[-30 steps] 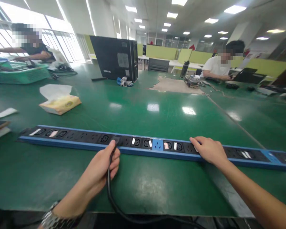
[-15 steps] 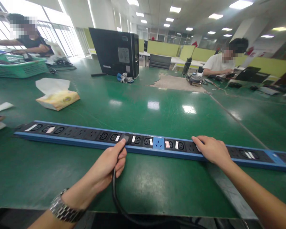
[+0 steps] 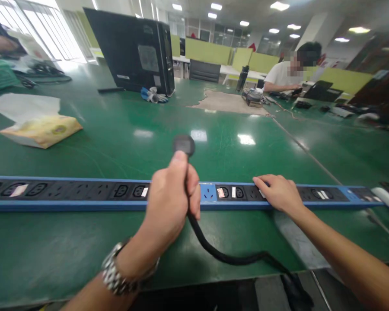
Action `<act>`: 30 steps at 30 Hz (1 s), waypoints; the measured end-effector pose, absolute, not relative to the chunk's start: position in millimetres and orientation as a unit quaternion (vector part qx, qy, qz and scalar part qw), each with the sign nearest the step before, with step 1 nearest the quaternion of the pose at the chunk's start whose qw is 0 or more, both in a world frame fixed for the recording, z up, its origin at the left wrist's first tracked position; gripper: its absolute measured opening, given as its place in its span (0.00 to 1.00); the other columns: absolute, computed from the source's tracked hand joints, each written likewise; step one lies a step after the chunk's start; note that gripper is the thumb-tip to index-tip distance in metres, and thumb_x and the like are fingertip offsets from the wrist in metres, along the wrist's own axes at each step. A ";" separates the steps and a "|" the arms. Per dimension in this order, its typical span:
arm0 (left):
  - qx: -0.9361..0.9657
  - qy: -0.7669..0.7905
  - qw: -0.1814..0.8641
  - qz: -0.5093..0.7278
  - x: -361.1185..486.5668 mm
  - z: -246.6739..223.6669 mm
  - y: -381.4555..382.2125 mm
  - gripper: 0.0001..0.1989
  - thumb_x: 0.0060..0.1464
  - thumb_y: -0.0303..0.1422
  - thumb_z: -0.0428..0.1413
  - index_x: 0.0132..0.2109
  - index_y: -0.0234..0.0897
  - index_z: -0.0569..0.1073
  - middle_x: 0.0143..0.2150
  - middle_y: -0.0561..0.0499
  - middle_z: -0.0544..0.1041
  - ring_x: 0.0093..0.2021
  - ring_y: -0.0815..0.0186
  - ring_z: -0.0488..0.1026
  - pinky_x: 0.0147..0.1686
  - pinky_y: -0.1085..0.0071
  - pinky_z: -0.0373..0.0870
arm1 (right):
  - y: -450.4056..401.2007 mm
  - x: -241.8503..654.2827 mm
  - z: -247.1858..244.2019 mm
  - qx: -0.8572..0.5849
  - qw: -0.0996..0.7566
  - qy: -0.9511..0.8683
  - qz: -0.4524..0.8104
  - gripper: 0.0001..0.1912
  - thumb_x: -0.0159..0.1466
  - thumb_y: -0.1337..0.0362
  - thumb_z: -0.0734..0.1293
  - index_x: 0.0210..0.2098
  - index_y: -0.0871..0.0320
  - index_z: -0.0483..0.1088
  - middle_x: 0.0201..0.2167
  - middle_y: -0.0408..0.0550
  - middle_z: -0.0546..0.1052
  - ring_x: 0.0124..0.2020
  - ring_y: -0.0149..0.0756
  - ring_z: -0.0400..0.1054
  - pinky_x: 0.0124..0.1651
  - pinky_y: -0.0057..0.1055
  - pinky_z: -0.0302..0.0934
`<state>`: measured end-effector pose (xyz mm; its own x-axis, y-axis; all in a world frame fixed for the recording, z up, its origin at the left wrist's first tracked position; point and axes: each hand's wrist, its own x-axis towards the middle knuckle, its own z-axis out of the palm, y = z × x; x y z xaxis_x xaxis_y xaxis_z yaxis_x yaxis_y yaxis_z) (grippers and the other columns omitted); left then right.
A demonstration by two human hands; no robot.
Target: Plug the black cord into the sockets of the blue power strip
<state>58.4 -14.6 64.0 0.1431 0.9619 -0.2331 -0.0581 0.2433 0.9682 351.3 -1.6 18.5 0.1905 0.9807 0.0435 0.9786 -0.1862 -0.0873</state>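
Observation:
My left hand (image 3: 170,198) is closed around a black power plug (image 3: 184,144), holding it up in front of the power strip, apart from its sockets. From the plug a thick black cable (image 3: 227,259) hangs down and runs over the table's front edge at the right. The long blue and black power strip (image 3: 84,206) lies across the table, with several sockets and small white and pink stickers. My left hand hides part of its middle. On the strip's right half, my right hand (image 3: 280,192) grips it, thumb and fingers over the two long edges.
A black computer tower (image 3: 132,56) stands at the back, with gloves (image 3: 154,95) beside it. A tissue pack (image 3: 48,127) lies at the left, and a green basket (image 3: 1,75) beyond. One person (image 3: 283,77) sits at the far right; another is partly visible far left.
My left hand has lifted the plug away from the power strip, up and to the right, and the cable has risen with it. My right hand stays on the strip. The view has shifted.

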 end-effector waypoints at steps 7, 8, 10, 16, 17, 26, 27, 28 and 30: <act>0.417 0.537 0.657 0.326 101.6 20.4 -33.6 0.30 0.52 0.59 0.40 0.18 0.41 0.58 0.08 0.56 0.58 0.09 0.73 0.54 0.11 0.75 0.51 | -11.1 250.8 57.7 -0.682 0.229 -0.678 0.151 0.25 0.67 0.48 0.53 0.51 0.54 0.70 0.34 0.47 0.79 0.34 0.36 0.71 0.37 0.30 0.59; 0.428 0.545 0.637 0.339 102.3 15.2 -37.4 0.30 0.52 0.59 0.39 0.17 0.41 0.57 0.08 0.56 0.57 0.09 0.72 0.54 0.11 0.75 0.51 | -9.0 231.0 63.8 -0.662 0.178 -0.707 0.175 0.23 0.66 0.48 0.54 0.48 0.55 0.71 0.32 0.47 0.79 0.33 0.36 0.71 0.35 0.30 0.59; 0.464 0.551 0.601 0.347 99.0 14.5 -41.4 0.30 0.54 0.58 0.37 0.16 0.41 0.56 0.08 0.55 0.57 0.10 0.72 0.56 0.12 0.75 0.54 | -2.2 201.8 73.3 -0.667 0.094 -0.724 0.149 0.20 0.64 0.51 0.58 0.42 0.58 0.73 0.33 0.52 0.79 0.35 0.39 0.72 0.36 0.31 0.58; 0.748 0.492 0.365 0.254 35.3 56.2 -4.8 0.25 0.56 0.52 0.44 0.30 0.37 0.75 0.29 0.45 0.78 0.30 0.61 0.75 0.31 0.67 0.70 | 11.9 191.4 70.7 -0.636 0.016 -0.760 0.132 0.17 0.63 0.58 0.56 0.40 0.60 0.72 0.36 0.57 0.79 0.38 0.44 0.73 0.36 0.33 0.59; 0.789 0.486 0.249 0.283 21.3 58.2 5.8 0.22 0.54 0.51 0.49 0.40 0.39 0.77 0.41 0.44 0.79 0.42 0.57 0.75 0.43 0.63 0.69 | 12.3 190.9 67.9 -0.638 0.016 -0.761 0.111 0.18 0.63 0.58 0.56 0.43 0.61 0.71 0.36 0.58 0.79 0.37 0.46 0.74 0.36 0.34 0.59; 0.897 0.438 -0.013 0.064 3.6 21.1 32.2 0.35 0.51 0.58 0.49 0.59 0.40 0.67 0.48 0.41 0.75 0.47 0.50 0.70 0.46 0.55 0.62 | -10.2 234.6 145.2 -0.630 0.296 -0.712 0.099 0.16 0.66 0.56 0.56 0.37 0.57 0.72 0.28 0.46 0.77 0.27 0.31 0.68 0.28 0.26 0.56; 0.897 0.436 -0.013 0.069 4.9 20.9 32.0 0.36 0.52 0.59 0.48 0.58 0.39 0.67 0.47 0.41 0.74 0.47 0.50 0.70 0.46 0.55 0.62 | -13.3 256.0 151.6 -0.643 0.311 -0.692 0.099 0.17 0.65 0.54 0.56 0.37 0.57 0.72 0.27 0.45 0.76 0.25 0.30 0.67 0.27 0.26 0.55; 0.898 0.434 -0.012 0.073 5.3 20.9 32.5 0.36 0.52 0.60 0.46 0.57 0.37 0.68 0.47 0.41 0.74 0.47 0.50 0.70 0.46 0.55 0.62 | -16.7 278.2 152.6 -0.667 0.305 -0.672 0.105 0.17 0.64 0.53 0.58 0.35 0.58 0.72 0.25 0.45 0.76 0.23 0.29 0.65 0.26 0.26 0.54; 0.897 0.435 -0.015 0.077 4.2 20.3 34.5 0.37 0.52 0.61 0.46 0.55 0.36 0.69 0.46 0.41 0.75 0.46 0.51 0.70 0.45 0.56 0.61 | -24.3 317.2 139.1 -0.709 0.241 -0.651 0.124 0.15 0.60 0.53 0.63 0.29 0.59 0.72 0.22 0.44 0.74 0.21 0.30 0.64 0.25 0.27 0.54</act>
<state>4.2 34.5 20.3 0.6091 0.7786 0.1509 0.7832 -0.6205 0.0400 317.2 -24.3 139.1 0.1220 0.9829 0.1380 0.8634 -0.0365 -0.5033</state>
